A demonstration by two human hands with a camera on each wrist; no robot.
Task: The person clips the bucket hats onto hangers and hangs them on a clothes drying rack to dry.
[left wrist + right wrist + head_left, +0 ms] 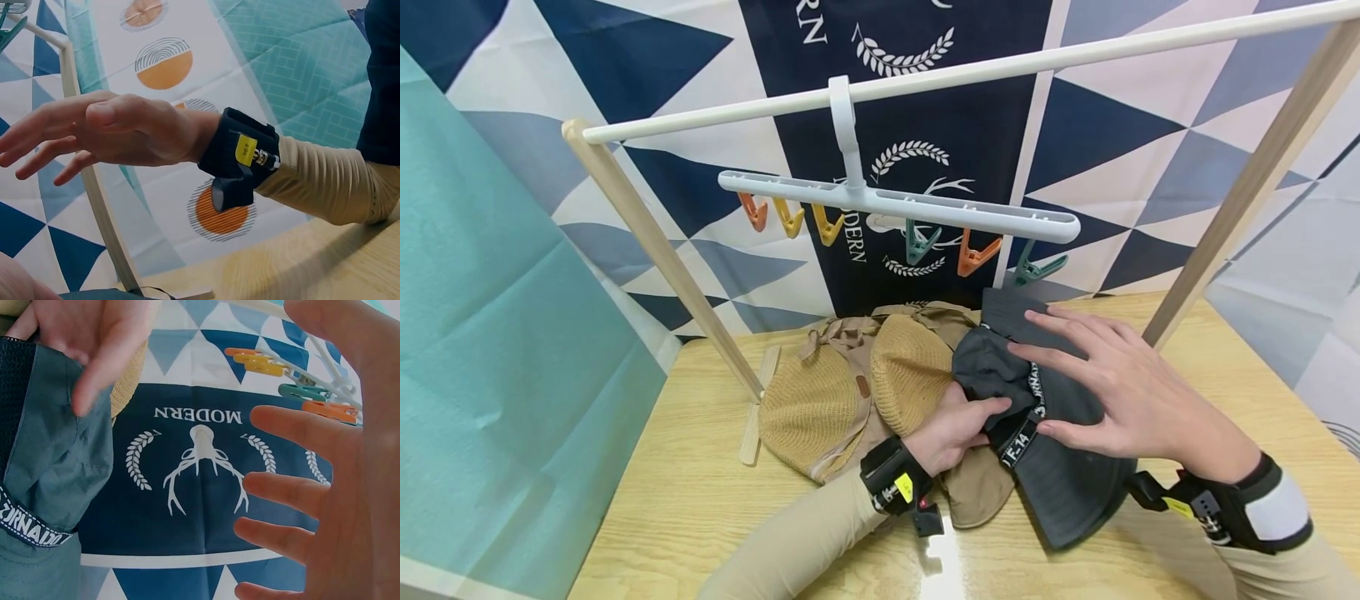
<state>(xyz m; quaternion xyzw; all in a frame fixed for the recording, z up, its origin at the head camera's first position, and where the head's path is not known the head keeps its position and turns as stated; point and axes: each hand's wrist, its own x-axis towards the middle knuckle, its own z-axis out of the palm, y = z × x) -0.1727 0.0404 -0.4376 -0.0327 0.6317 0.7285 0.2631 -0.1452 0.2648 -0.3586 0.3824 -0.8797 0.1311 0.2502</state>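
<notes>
A dark grey wide-brimmed cloth hat [1067,492] lies on the table, its black band printed with white letters. My left hand [951,425] is at the hat's crown from the left, thumb over the cloth and fingers partly hidden beneath it. Above the brim hovers my right hand [1120,387], fingers spread and holding nothing. From the right wrist, the left hand [103,340] holds the grey hat [56,444] by its crown, and the right hand [337,487] appears apart from it. In the left wrist view the right hand [125,128] is spread in the air.
Two straw-coloured woven hats, one left [808,408] and one in the middle [910,367], lie among tan cloth hats [981,487]. A white hanger [895,200] with several coloured clips hangs from a white rod [970,75] on wooden posts [1255,187]. Patterned cloth stands behind.
</notes>
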